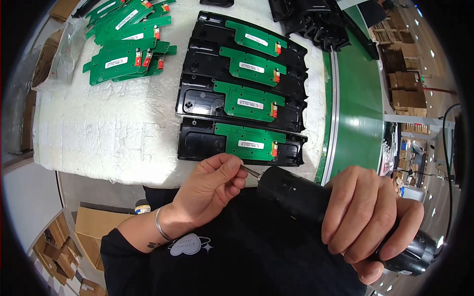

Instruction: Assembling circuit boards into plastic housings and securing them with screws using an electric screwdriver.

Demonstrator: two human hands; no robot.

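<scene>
A loose heap of flat green circuit boards with red connectors [129, 42] was seen spread on the white foam-covered worktable [98, 133], well beyond and to the left of the left hand [210, 185]. That hand, a thin silver bangle [160, 228] worn at its wrist, was curled nearly shut, its thumb and forefinger pinched on the slim metal bit [251, 172] projecting from a black cylindrical powered screwdriver [301, 197]. Whether a screw was caught at the tip could not be told. Just beyond the fingertips, four black moulded plastic housings [242, 93] were laid in a row running away from the hands, each fitted with a green board; the nearest housing [197, 143] was almost touched by the left knuckles. The screwdriver's barrel was gripped in the right hand [368, 222], all fingers wrapped tightly round it, the tool held slanting across the dark shirt. A green conveyor belt [355, 108] was seen beyond the right hand, with stacked black parts [316, 19] farther off.
</scene>
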